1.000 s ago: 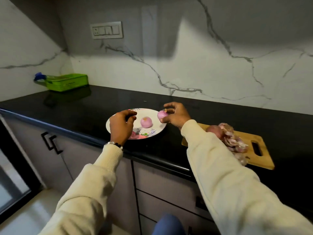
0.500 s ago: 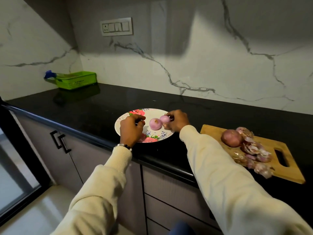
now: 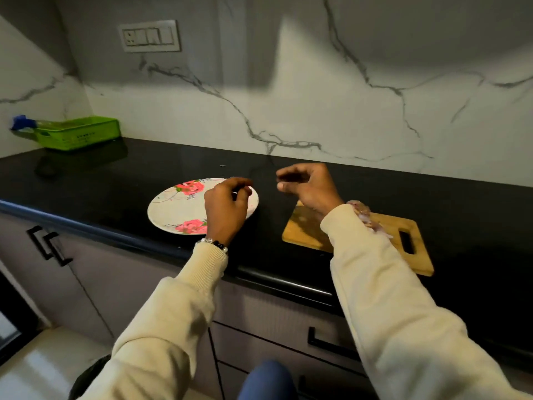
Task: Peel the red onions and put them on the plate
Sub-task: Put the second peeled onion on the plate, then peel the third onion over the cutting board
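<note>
A white plate [image 3: 173,209] with pink flowers lies on the black counter. My left hand [image 3: 226,209] hovers over its right side with the fingers curled in toward the thumb; it hides that part of the plate, and no onion shows there. My right hand [image 3: 308,187] is raised between the plate and the wooden cutting board [image 3: 302,232], fingers loosely curled and holding nothing. A few pinkish onion peels [image 3: 362,210] show on the board just past my right sleeve, which covers the board's middle.
A green plastic tray [image 3: 78,134] stands at the far left against the marble wall. The counter's front edge [image 3: 115,235] runs just below the plate, with cabinet drawers underneath. A switch panel [image 3: 150,36] is on the wall.
My right hand has let go of the peeled onion at the plate and lifted to the right, empty. The view has swung so my left hand now covers the onions on the plate.
</note>
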Tool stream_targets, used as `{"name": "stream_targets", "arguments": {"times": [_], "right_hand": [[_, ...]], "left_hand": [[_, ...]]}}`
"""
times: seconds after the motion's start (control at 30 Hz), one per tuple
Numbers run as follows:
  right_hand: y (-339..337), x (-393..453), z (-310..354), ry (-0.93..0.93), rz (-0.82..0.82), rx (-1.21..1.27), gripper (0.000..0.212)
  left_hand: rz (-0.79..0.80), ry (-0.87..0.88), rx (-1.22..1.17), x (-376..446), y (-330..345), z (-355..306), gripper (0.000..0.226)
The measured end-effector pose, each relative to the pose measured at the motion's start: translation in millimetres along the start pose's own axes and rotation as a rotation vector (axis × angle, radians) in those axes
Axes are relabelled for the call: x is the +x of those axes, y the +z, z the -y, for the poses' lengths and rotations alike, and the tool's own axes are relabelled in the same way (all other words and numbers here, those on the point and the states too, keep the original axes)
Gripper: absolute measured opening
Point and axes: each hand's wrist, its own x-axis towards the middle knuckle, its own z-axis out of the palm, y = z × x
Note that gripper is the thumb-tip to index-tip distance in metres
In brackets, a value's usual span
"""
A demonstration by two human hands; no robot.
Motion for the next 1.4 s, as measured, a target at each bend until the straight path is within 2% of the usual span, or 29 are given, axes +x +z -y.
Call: {"name": "stream_targets", "arguments": {"times": [0.1, 0.23, 0.4, 0.5, 0.63, 0.83, 1.0, 1.1, 1.2, 1.3, 1.4], "right_hand": [[-39.2, -20.6, -0.5, 0.026, -0.063, 0.116, 0.019], [-91.7, -41.1, -15.1, 0.060, -0.155, 0.112, 0.012], [-138.4, -49.8, -42.8, 0.114, -0.328, 0.034, 0.011], [-153.2, -41.9, -61.1, 0.160, -0.369, -0.053, 0.014], [-158.9, -26.3, -76.0, 0.175, -0.319, -0.148, 0.012], [-155.0, -9.4, -85.4, 0.147, -0.094, -0.322, 0.027], [-151.6, -4.4, -84.5, 0.160, 0.067, -0.483, 0.029], [-151.4, -5.6, -86.0, 0.155, 0.062, -0.445, 0.028], [-153.8, -8.2, -88.3, 0.141, 0.014, -0.326, 0.030], [-154.7, -12.4, -88.6, 0.111, -0.012, -0.224, 0.042], [-152.3, -15.3, -86.7, 0.084, -0.019, -0.223, 0.044]], "left_hand": [[0.088, -0.008, -0.150, -10.1, 28.2, -27.2, 0.020], [0.199, -0.078, -0.357, -20.8, 69.4, -51.2, 0.015], [0.246, 0.013, -0.257, -31.6, 104.9, -63.8, 0.015], [0.233, -0.021, -0.223, -30.0, 119.1, -68.9, 0.016], [0.269, -0.057, -0.230, -23.8, 136.7, -65.1, 0.017], [0.386, -0.028, -0.206, -15.9, 151.2, -63.2, 0.024], [0.501, -0.022, 0.140, -13.7, 152.4, -62.5, 0.067], [0.535, -0.080, 0.064, -13.4, 152.1, -66.8, 0.079], [0.542, -0.072, 0.019, -14.5, 151.9, -66.4, 0.069], [0.552, -0.064, -0.109, -13.9, 150.7, -61.6, 0.063], [0.568, 0.013, -0.148, -15.4, 149.4, -60.4, 0.038]]}}
